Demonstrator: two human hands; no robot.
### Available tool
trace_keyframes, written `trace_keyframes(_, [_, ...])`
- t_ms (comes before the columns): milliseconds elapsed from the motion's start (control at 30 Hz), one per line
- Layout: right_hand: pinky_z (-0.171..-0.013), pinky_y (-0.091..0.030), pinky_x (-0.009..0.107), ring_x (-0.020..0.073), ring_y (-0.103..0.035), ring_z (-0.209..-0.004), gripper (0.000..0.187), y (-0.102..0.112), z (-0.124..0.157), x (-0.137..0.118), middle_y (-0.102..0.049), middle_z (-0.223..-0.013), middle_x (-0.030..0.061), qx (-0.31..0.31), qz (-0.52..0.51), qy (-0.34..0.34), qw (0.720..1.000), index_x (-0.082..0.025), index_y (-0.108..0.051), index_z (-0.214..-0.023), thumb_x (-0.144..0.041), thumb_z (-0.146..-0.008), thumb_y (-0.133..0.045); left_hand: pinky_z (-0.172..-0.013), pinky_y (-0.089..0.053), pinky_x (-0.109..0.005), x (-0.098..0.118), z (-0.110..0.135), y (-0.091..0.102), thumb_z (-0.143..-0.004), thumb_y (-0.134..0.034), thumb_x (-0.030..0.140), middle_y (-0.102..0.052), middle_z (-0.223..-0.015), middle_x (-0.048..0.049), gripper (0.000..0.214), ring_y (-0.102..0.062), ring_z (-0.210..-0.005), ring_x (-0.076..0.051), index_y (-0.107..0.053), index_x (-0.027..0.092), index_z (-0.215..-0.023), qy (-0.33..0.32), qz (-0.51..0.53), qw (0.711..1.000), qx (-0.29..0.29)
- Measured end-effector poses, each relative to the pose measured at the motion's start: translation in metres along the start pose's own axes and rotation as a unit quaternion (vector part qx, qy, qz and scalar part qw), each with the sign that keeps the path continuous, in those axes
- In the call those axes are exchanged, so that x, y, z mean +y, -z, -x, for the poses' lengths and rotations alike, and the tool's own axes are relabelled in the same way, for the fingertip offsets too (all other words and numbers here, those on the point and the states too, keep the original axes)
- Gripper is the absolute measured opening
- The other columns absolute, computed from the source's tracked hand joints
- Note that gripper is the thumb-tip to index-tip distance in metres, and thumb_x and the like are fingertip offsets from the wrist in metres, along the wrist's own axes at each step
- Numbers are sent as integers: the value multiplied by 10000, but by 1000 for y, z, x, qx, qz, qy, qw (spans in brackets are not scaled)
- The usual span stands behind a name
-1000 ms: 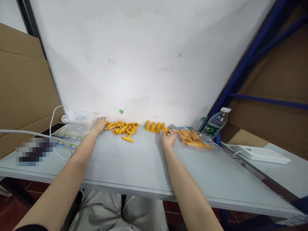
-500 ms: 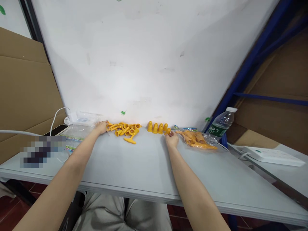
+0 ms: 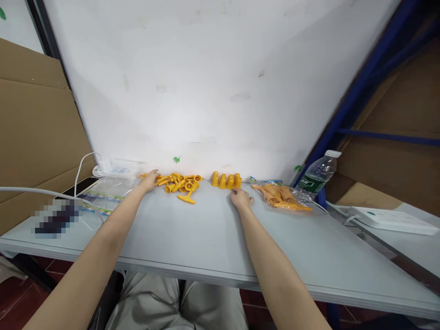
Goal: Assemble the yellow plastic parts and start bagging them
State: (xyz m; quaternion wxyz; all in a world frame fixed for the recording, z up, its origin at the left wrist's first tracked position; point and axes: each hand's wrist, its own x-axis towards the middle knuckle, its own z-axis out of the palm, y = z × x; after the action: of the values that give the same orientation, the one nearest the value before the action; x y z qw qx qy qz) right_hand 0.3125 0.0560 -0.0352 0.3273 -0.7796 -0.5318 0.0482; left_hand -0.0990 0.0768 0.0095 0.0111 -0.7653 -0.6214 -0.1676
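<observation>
My left hand [image 3: 149, 180] is at the left end of a pile of yellow plastic pieces [image 3: 178, 182], some T-shaped and some with cup-like ends. Its fingers are closed around a yellow piece [image 3: 142, 175], one end of which sticks out to the left. Nearest to my right hand [image 3: 242, 199] are several yellow cups [image 3: 222, 181] standing upside down in a row against the wall. That hand is low on the table just in front of the rightmost cup [image 3: 238, 180], thumb apart from the fingers. Whether the fingertips touch the cup cannot be made out.
A clear bag of orange-yellow parts [image 3: 282, 198] lies to the right, beside a water bottle [image 3: 318, 174]. Flat plastic bags [image 3: 110, 188], a phone [image 3: 84, 187] and a white cable [image 3: 37, 189] lie on the left. A white panel [image 3: 213, 91] rises behind the table.
The cup in my right hand now stands at the row's right end, and that hand has drawn back slightly. A yellow piece now shows left of my left hand.
</observation>
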Motion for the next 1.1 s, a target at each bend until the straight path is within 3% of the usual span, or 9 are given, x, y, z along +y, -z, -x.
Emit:
trace_keyframes(167, [-982,-337,564,286,-556,-1075,362,0,5,-1,-670,-1122,135,39,-15,13,999,-181,-703,-1021,-162,-788,-427,-1087,-391,-304,21,2,4,-737,-450,17,-493,-1417,-97,508,-499,-1284,-207,-623,154,-1194,-19,8,999,36])
trace_keyframes(300, [-949,-389,496,265,-561,-1054,312,1,10,-4,-662,-1095,124,70,-27,47,996,-175,-688,-969,-162,-796,-429,-1073,-401,-304,60,5,15,-775,-445,80,-593,-1294,-71,465,-554,-1202,-197,-649,194,-1177,-97,37,993,57])
trace_keyframes(467, [-907,-392,528,273,-575,-1011,238,-3,11,-8,-663,-997,119,111,-75,122,983,-175,-667,-901,-179,-815,-445,-975,-447,-331,118,18,24,-824,-514,284,-688,-1096,-63,360,-624,-1042,-211,-665,223,-1145,-193,37,980,27])
trace_keyframes(533, [-891,-396,512,263,-569,-996,226,-4,12,-10,-660,-960,110,115,-85,146,979,-184,-657,-893,-199,-825,-441,-938,-456,-358,135,22,22,-829,-542,393,-695,-1065,-78,390,-634,-1015,-240,-649,224,-1163,-193,8,981,6])
trace_keyframes(600, [-896,-391,491,247,-562,-1000,221,-2,15,-14,-659,-961,98,105,-84,160,978,-192,-645,-900,-195,-829,-435,-884,-473,-363,146,24,18,-819,-566,387,-678,-1100,-95,399,-639,-1003,-259,-631,215,-1173,-170,-16,985,-19])
trace_keyframes(733, [-921,-381,468,235,-557,-1038,224,6,26,-30,-658,-1035,94,70,-87,185,976,-191,-626,-925,-169,-829,-425,-827,-484,-341,151,22,8,-798,-555,201,-647,-1157,-107,302,-631,-1023,-260,-633,185,-1089,-126,-3,992,-24])
trace_keyframes(900, [-877,-440,408,222,-604,-886,203,9,46,-63,-667,-1004,128,-13,-228,245,942,-170,-612,-915,-274,-861,-446,-811,-487,-308,151,25,4,-778,-586,228,-666,-1074,-74,239,-635,-975,-226,-622,180,-1010,-134,59,989,13])
trace_keyframes(967, [-835,-466,395,226,-614,-844,270,8,56,-77,-677,-966,121,-76,-319,230,916,-174,-609,-929,-400,-861,-478,-823,-488,-306,155,29,4,-770,-601,225,-658,-1096,-75,266,-629,-987,-223,-611,172,-1031,-150,72,985,36])
trace_keyframes(1100, [-670,-488,330,198,-619,-723,451,7,74,-97,-666,-820,52,-230,-447,126,855,-190,-609,-856,-627,-783,-526,-842,-487,-316,167,39,5,-778,-610,216,-655,-1064,-87,283,-622,-985,-222,-599,155,-1054,-215,65,972,63])
